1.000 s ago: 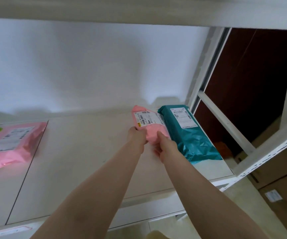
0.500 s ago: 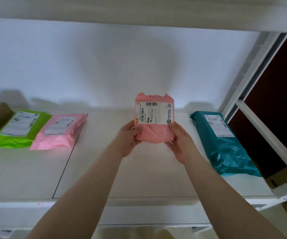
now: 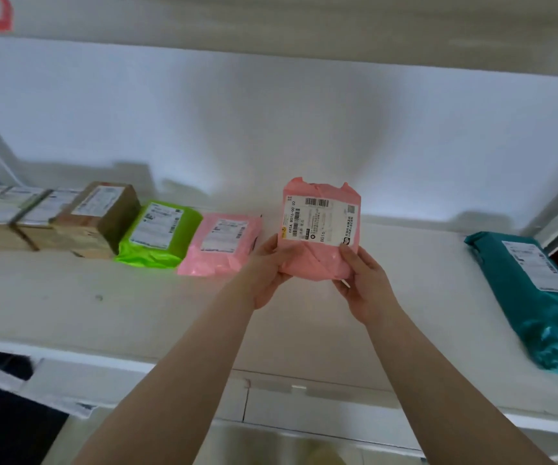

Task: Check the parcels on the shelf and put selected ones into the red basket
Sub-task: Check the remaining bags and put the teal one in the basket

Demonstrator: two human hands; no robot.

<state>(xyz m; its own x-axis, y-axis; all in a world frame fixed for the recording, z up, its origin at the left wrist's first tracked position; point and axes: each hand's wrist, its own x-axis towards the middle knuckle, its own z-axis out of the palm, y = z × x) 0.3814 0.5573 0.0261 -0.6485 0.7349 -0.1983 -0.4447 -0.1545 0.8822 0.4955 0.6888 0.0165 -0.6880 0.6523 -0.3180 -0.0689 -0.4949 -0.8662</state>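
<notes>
Both hands hold one small pink parcel [image 3: 319,229] up in the air, above the white shelf [image 3: 69,303]. The left hand [image 3: 267,273] grips its bottom left corner. The right hand [image 3: 366,283] grips its bottom right corner, with the thumb on the front. The parcel stands up straight, and its white label [image 3: 319,221] faces the person.

This looks like the checking step. To do it well, keep the parcel still and turned toward the eyes, so the words and the bar code can be read. The thumbs should stay off the label, as they are now. The bag looks soft and crinkly, so a firm hold at the bottom corners should stop it flopping over.

Just left of the hands, another pink parcel [image 3: 222,245] lies flat on the shelf. Next to it is a green parcel [image 3: 158,234], then brown boxes [image 3: 99,216] farther left. Well off to the right lies a long teal parcel [image 3: 539,293].

The red basket is not in view, so I cannot tell where it is or what is in it. If this parcel is picked, the person will have to turn and find the basket first.
</notes>
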